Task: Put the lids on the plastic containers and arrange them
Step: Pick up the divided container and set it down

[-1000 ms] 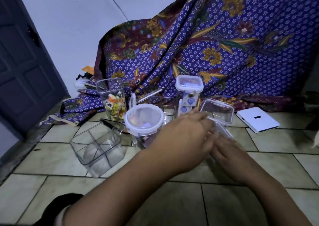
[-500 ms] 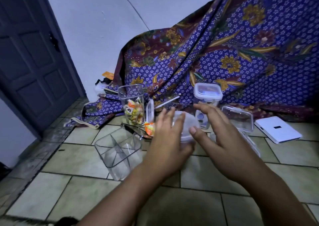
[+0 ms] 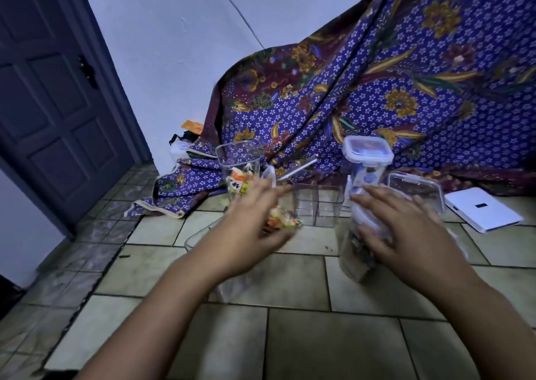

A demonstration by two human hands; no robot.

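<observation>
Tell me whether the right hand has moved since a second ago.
Yes. The right hand has swung left across the floor, away from the white tablet, onto a clear container below the tall lidded container.

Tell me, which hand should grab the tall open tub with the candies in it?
Probably the left. The left hand is already reaching toward the tall open tub, with its fingertips close to it. The right hand rests on a round lidded container, farther away on the other side.

A dark door (image 3: 55,95) stands left of the white wall (image 3: 179,40); patterned cloth (image 3: 391,89) drapes right, above the tiled floor (image 3: 304,336).
</observation>
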